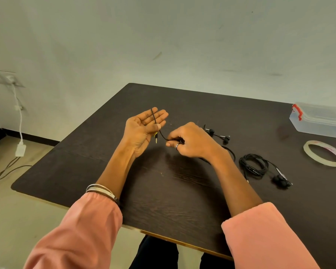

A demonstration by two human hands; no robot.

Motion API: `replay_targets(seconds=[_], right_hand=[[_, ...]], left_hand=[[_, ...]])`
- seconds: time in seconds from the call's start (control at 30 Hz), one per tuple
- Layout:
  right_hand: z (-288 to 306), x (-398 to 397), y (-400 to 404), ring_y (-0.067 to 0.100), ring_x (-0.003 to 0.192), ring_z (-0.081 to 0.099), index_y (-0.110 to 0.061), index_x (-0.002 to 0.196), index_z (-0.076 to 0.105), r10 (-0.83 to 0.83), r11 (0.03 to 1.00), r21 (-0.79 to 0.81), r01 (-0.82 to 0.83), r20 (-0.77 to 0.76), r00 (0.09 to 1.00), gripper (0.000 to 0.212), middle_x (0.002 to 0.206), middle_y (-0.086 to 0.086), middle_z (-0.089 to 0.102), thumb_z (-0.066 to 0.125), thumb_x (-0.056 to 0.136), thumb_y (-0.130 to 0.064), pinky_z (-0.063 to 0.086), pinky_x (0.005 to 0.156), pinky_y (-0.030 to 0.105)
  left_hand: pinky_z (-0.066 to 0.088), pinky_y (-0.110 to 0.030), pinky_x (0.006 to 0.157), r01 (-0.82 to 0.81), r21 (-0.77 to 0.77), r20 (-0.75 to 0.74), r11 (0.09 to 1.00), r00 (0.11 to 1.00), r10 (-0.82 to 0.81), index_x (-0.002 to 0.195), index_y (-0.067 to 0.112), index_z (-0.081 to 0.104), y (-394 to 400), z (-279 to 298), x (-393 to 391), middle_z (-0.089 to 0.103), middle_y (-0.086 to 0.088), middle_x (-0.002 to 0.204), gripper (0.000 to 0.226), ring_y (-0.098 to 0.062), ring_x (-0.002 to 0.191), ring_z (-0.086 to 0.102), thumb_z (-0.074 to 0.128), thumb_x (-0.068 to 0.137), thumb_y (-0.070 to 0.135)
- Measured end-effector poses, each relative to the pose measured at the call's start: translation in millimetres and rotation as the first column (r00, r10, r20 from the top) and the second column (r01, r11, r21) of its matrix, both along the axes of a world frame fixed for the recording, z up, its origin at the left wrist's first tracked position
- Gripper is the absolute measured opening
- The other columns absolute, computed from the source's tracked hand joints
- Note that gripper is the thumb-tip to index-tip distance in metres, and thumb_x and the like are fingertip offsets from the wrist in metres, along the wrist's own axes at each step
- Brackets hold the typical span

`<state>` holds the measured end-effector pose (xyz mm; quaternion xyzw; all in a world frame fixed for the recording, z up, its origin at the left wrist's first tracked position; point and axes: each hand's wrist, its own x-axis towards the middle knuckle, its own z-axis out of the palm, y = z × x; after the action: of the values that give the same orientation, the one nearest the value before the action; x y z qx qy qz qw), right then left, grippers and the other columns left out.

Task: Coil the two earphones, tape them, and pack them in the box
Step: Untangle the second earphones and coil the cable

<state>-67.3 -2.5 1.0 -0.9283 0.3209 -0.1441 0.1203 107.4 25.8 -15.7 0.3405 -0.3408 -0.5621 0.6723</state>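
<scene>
The first earphone's cable [156, 121] is pinned by the thumb against the upturned left hand [144, 126], fingers straight, and pinched in the right hand [188, 141]. Right of that hand, the second earphone [260, 166] lies coiled, near the tape roll [324, 153] and the lidded box [320, 120].

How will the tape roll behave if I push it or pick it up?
The tape roll lies flat on the table, so a push should slide it, not roll it. It is a thin open ring, so probably light and easy to hook with a finger.
</scene>
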Motion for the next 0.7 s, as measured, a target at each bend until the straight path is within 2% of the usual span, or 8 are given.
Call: replay_targets(seconds=[0.1, 0.17, 0.27, 0.37, 0.47, 0.6, 0.7], right_hand=[[5, -2, 1, 0.012, 0.064, 0.06, -0.015, 0.089, 0.072, 0.004, 1.0, 0.019, -0.005, 0.035, 0.999, 0.015, 0.073, -0.004, 0.068, 0.064, 0.089, -0.028, 0.053, 0.066, 0.041], [10, -6, 1, 0.012, 0.065, 0.062, -0.016, 0.085, 0.074, -0.014, 0.999, 0.044, 0.007, 0.159, 0.987, 0.011, 0.071, -0.008, 0.069, 0.068, 0.086, -0.025, 0.052, 0.066, 0.038], [21, -17, 0, 0.015, 0.074, 0.068, -0.014, 0.084, 0.076, -0.079, 0.995, 0.087, 0.051, 0.36, 0.93, 0.007, 0.077, -0.001, 0.074, 0.074, 0.082, -0.021, 0.054, 0.071, 0.037], [27, -28, -3, 0.014, 0.07, 0.069, -0.011, 0.079, 0.076, -0.147, 0.985, 0.16, 0.07, 0.542, 0.827, 0.007, 0.073, 0.001, 0.073, 0.078, 0.078, -0.018, 0.055, 0.067, 0.03], [26, -33, -9, 0.024, 0.066, 0.067, -0.01, 0.077, 0.074, -0.216, 0.972, 0.216, 0.089, 0.686, 0.695, 0.011, 0.072, 0.008, 0.072, 0.079, 0.077, -0.02, 0.052, 0.063, 0.034], [22, -33, -12, 0.011, 0.067, 0.065, -0.009, 0.079, 0.074, -0.237, 0.966, 0.252, 0.065, 0.751, 0.616, 0.007, 0.074, 0.005, 0.072, 0.078, 0.077, -0.014, 0.054, 0.065, 0.025], [18, -30, -12, 0.007, 0.067, 0.065, -0.01, 0.078, 0.074, -0.258, 0.956, 0.291, 0.032, 0.785, 0.563, 0.003, 0.071, -0.006, 0.072, 0.077, 0.078, -0.009, 0.052, 0.064, 0.02]], left_hand=[[0.052, -0.038, 0.096, 0.03, 0.017, 0.141, 0.999, 0.989, -0.032, 0.135, -0.005, 0.044, 1, -1, -4, 0.06, -0.021, 0.127, 0.057, -0.026, 0.113, 0.063, 0.049, 0.082, -0.025], [0.052, -0.037, 0.095, 0.106, 0.031, 0.258, 0.994, 0.96, -0.11, 0.137, -0.004, 0.042, 3, -2, -9, 0.061, -0.018, 0.126, 0.06, -0.024, 0.113, 0.063, 0.048, 0.082, -0.027], [0.051, -0.038, 0.096, 0.28, 0.043, 0.372, 0.959, 0.886, -0.275, 0.139, -0.005, 0.041, 8, -3, -14, 0.062, -0.016, 0.125, 0.06, -0.026, 0.112, 0.064, 0.046, 0.083, -0.027], [0.049, -0.041, 0.1, 0.455, 0.047, 0.382, 0.889, 0.814, -0.437, 0.138, -0.003, 0.042, 13, -3, -17, 0.058, -0.023, 0.129, 0.055, -0.032, 0.12, 0.058, 0.045, 0.086, -0.023], [0.05, -0.041, 0.099, 0.551, 0.079, 0.355, 0.831, 0.763, -0.54, 0.136, 0.0, 0.042, 15, -1, -19, 0.058, -0.024, 0.129, 0.055, -0.034, 0.12, 0.058, 0.044, 0.086, -0.022], [0.054, -0.033, 0.091, 0.617, 0.05, 0.365, 0.785, 0.721, -0.59, 0.136, 0.003, 0.044, 18, 2, -23, 0.061, -0.022, 0.126, 0.057, -0.032, 0.117, 0.06, 0.049, 0.084, -0.019], [0.056, -0.028, 0.084, 0.625, 0.041, 0.36, 0.78, 0.718, -0.595, 0.133, 0.004, 0.048, 21, 6, -22, 0.065, -0.018, 0.121, 0.056, -0.028, 0.112, 0.064, 0.053, 0.081, -0.016]])
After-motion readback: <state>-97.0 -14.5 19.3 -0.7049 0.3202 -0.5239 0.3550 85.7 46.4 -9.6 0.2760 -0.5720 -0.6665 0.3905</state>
